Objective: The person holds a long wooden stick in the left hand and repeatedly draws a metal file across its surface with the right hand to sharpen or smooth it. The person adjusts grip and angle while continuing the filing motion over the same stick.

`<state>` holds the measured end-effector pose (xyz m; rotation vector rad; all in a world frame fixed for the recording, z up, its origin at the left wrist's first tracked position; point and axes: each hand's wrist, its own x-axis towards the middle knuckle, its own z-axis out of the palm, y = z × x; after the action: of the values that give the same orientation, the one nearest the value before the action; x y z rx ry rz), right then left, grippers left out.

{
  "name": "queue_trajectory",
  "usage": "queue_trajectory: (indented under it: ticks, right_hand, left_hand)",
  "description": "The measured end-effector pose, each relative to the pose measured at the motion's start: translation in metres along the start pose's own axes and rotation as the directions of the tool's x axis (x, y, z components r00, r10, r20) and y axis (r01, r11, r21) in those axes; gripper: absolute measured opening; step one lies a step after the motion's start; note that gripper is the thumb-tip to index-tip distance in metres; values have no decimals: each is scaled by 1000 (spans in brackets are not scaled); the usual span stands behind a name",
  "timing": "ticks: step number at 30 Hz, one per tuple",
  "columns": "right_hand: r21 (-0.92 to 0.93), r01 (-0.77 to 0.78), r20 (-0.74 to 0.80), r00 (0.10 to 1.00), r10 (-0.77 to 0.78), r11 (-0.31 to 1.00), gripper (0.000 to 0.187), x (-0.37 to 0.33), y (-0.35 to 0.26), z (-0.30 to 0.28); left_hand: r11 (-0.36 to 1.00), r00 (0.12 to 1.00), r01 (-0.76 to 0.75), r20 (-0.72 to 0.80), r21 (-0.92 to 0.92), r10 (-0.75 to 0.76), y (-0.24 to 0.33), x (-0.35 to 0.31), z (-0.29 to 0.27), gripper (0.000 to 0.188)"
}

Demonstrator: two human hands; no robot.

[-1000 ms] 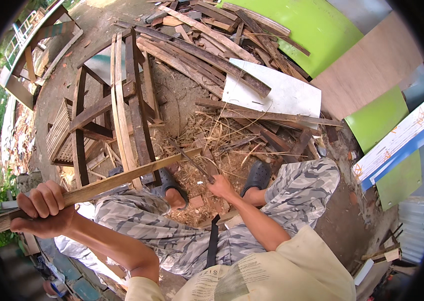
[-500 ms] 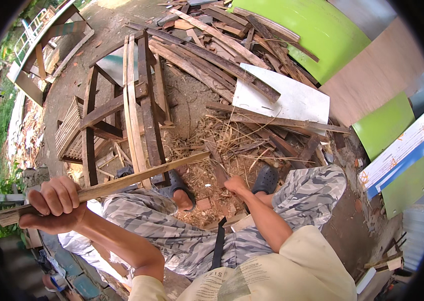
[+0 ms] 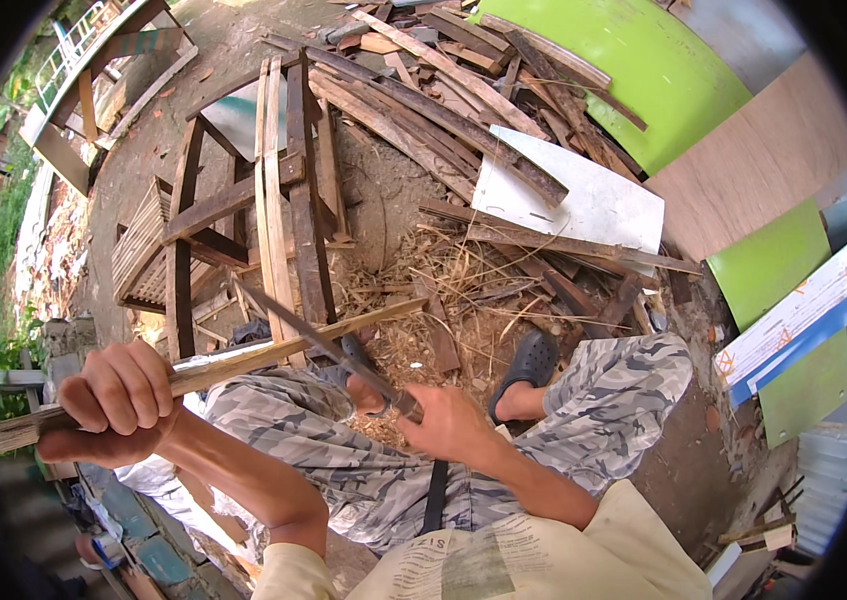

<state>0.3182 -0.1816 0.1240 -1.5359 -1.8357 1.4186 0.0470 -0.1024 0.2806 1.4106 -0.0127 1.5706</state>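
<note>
My left hand (image 3: 118, 400) grips the near end of a long pale wooden stick (image 3: 273, 345) that slants up to the right over my knees. My right hand (image 3: 448, 425) is closed on the handle of a long dark blade (image 3: 318, 340). The blade reaches up and to the left and lies across the stick near its middle. I sit with grey camouflage trousers (image 3: 583, 400) and dark clogs (image 3: 533, 360) above a patch of shavings.
A rough wooden frame of dark and pale slats (image 3: 273, 200) stands just beyond the stick. Scrap planks (image 3: 443, 110) are heaped at the back around a white sheet (image 3: 583, 200). Green panels (image 3: 643, 70) and a brown board (image 3: 763, 150) lie to the right.
My right hand drew back from the shavings on the ground toward my lap, and the blade swung up onto the stick. The left hand kept its hold.
</note>
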Motion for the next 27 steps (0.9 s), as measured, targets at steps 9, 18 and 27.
queue_trajectory:
  ticks: [9, 18, 27]
  right_hand:
    - [32, -42, 70, 997, 40, 999, 23, 6, 28, -5]
    - [78, -22, 107, 994, 14, 997, 29, 17, 17, -8]
    - [31, -44, 52, 998, 43, 999, 30, 31, 32, 3]
  left_hand:
    - [997, 998, 6, 68, -77, -1, -8, 4, 7, 53]
    - [1000, 992, 9, 127, -29, -5, -3, 7, 2, 55]
    - [999, 993, -8, 120, -32, 12, 0, 4, -1, 54]
